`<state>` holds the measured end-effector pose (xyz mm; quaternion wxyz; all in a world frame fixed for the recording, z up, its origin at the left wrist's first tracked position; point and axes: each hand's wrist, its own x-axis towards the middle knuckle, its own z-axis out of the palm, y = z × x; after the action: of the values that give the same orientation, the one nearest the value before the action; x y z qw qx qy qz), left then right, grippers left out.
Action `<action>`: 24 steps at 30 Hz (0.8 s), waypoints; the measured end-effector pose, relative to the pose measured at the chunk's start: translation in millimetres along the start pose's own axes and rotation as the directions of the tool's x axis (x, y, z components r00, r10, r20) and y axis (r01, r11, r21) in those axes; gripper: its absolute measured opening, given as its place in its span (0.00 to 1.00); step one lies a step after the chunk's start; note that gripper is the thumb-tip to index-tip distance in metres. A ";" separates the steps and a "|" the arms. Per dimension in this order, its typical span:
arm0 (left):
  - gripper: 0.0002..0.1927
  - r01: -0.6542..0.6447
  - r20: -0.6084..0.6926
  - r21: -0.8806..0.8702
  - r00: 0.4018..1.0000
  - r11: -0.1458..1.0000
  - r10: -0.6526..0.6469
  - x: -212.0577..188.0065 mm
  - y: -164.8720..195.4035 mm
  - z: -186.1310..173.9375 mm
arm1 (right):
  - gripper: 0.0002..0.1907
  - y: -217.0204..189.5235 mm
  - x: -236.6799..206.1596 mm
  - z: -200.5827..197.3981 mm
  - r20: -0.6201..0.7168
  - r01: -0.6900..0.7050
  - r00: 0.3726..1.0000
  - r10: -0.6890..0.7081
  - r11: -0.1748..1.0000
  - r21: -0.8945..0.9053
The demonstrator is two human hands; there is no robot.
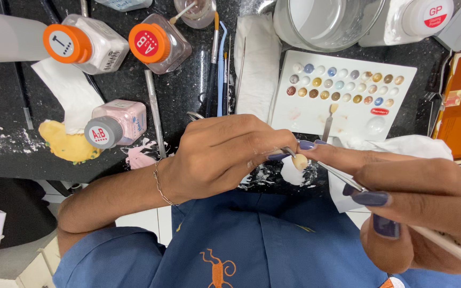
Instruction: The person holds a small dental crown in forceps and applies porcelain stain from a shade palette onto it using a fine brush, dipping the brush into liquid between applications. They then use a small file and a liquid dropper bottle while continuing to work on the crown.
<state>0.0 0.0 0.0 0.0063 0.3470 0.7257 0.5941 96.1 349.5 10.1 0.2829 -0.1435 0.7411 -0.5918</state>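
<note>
Thin brush (342,178) in right hand (417,208), long axis diagonal, tip up-left.

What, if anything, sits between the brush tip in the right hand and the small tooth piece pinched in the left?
Nothing visible does. The left hand pinches the small cream tooth piece at its fingertips, and the thin brush held by the right hand already reaches it. The bottles, palette and tissues lie further back on the bench.

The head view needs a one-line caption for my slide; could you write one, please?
Left hand pinches a small tooth-shaped piece while the right hand applies a thin brush, above a white shade palette.
</note>
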 end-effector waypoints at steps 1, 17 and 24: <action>0.16 0.047 0.014 -0.031 0.999 0.998 -0.046 -1.2 -0.2 0.2 | 0.10 -5.7 -0.5 3.2 -0.086 -0.115 0.991 0.102 0.980 -0.160; 0.08 0.154 0.079 -0.129 0.986 0.980 -0.144 -14.9 11.5 8.1 | 0.07 -32.6 17.3 -5.9 -0.321 -0.035 0.877 -0.356 0.619 -0.784; 0.08 0.167 0.039 -0.112 0.986 0.980 -0.164 -7.6 20.5 8.3 | 0.19 -20.9 10.7 -15.8 -0.198 -0.094 0.914 -0.354 0.291 -0.952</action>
<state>19.5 4.3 12.3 0.0863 0.2933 0.7165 0.6270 75.7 350.8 29.7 -0.0540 -0.2281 0.9692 -0.0757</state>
